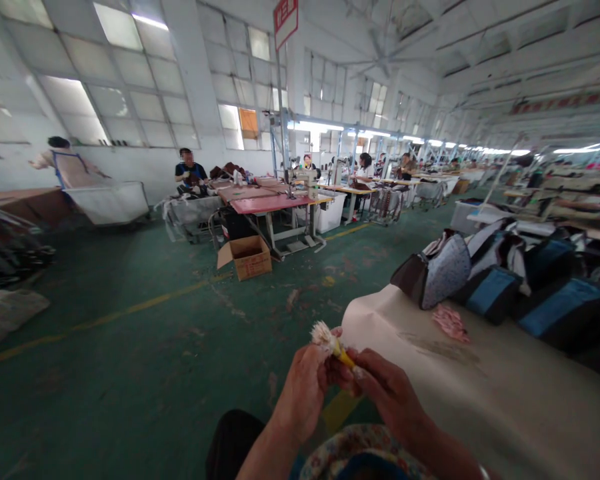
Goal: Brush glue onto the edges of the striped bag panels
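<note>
Both hands meet in front of me around a small bundle with a frayed, whitish tuft point(322, 335) and a yellow wrapped part point(344, 355). Its exact kind is unclear. My left hand point(307, 380) is closed about the tuft end, thumb on top. Pinched at the yellow part's lower end is my right hand point(387, 387), fingers bent. The fingers hide some of the bundle. Right of my hands, a pale sheet-covered table point(430, 393) carries a crumpled pink cloth strip point(450, 323).
Several fabric bags, one patterned bag point(447, 267) among them, stand at the table's far side. An open cardboard box point(253, 259) sits on the green floor before a red-topped sewing table point(275, 203). Other people work farther back, near a white bin point(111, 203) and sewing machines.
</note>
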Motion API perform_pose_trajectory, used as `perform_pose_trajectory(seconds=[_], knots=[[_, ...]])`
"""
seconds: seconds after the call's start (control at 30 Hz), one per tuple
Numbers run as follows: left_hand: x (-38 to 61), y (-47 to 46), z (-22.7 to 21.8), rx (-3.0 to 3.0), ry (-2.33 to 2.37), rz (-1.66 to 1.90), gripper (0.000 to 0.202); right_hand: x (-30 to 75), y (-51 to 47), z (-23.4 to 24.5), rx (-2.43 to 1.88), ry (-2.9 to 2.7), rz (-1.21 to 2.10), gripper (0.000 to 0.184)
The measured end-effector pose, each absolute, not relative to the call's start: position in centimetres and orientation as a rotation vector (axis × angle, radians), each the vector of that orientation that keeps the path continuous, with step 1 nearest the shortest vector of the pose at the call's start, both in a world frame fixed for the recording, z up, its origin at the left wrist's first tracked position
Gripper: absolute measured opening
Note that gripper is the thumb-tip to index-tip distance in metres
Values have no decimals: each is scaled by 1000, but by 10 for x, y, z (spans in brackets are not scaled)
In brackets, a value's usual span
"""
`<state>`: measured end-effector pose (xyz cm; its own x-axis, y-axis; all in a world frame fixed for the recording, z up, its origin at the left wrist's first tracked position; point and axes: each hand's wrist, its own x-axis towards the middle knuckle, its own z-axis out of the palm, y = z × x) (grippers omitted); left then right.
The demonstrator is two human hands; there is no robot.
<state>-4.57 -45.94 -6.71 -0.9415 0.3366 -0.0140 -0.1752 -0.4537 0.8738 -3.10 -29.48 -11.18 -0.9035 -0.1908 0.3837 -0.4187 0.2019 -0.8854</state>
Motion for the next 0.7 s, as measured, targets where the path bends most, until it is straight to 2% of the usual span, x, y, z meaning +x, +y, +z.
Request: perform_pose_trajectory(seconds=[0.17, 0.3, 0.33, 0.43, 0.53, 0.7], knots=[[-58, -473, -59, 36, 1804, 2443, 41, -41, -306, -111, 455, -2306, 1721, 32], [-64, -480, -55, -130, 2303, 2574, 57, -44, -314, -103, 375, -2288, 1894, 33], [-64, -481, -56, -155, 2464, 2585, 56, -44, -316, -102, 362, -2282, 1948, 34], [-65, -485, -61, 18, 2913, 2503, 32, -44, -320, -100, 365, -2273, 2075, 36], [-68, -490, -65, 432, 3117, 2382, 12, -45, -323, -97, 384, -2286, 2081, 36], [-66, -498, -57, 563, 3278, 2182, 15, -45, -324, -92, 400, -2336, 1811, 34]])
